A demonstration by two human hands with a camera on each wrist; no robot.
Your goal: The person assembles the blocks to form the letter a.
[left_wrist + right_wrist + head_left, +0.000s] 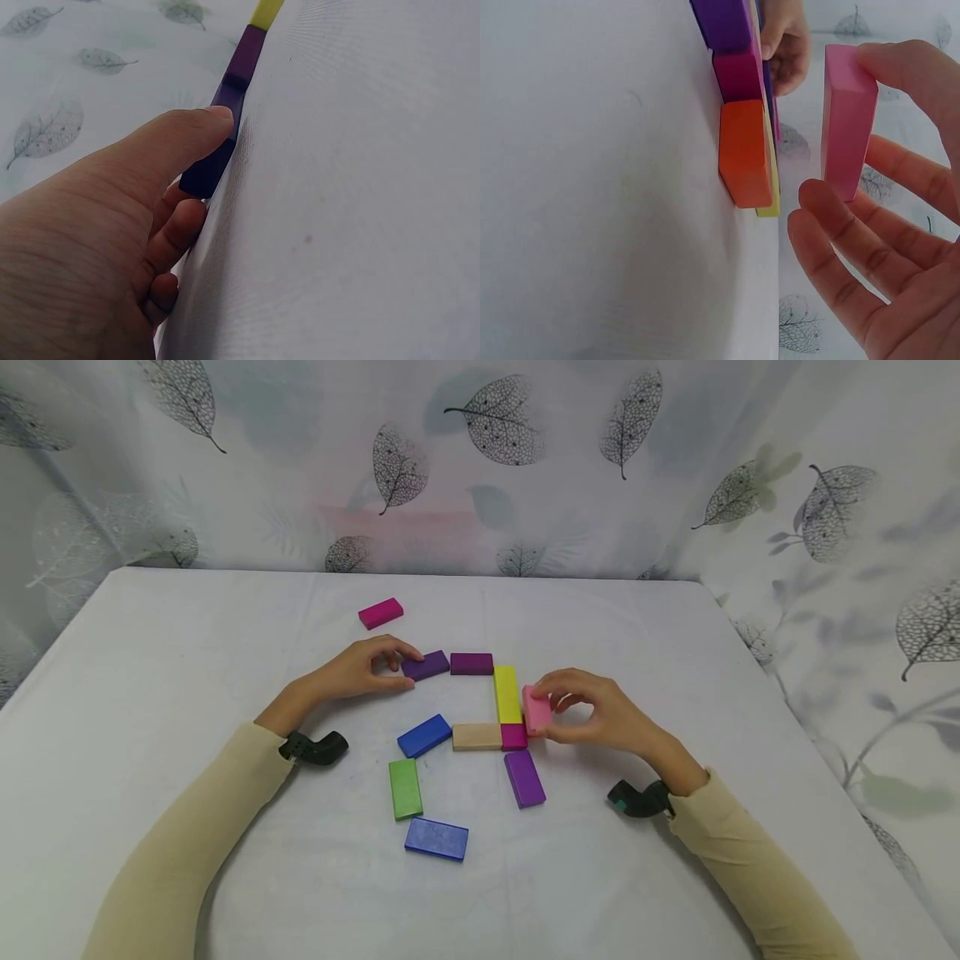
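Pink block (537,710): pinched between thumb and fingers of the right hand (611,710), held off the table (675,877); the orange block (744,154) lies beneath, apart from it.
Indigo block (425,666): on the table, pinched at its left end by the left hand (348,672).
Table edges: far edge well beyond both hands.
Room: white surface extends outward of both hands.
Obstructions, right hand: yellow block (506,695) and magenta block (513,737) immediately left of the pink one.
Obstruction, left hand: plum block (472,664) just right of the indigo one.
Nearer the person: wooden block (477,737), violet block (525,779), green block (406,789), two blue blocks (437,839).
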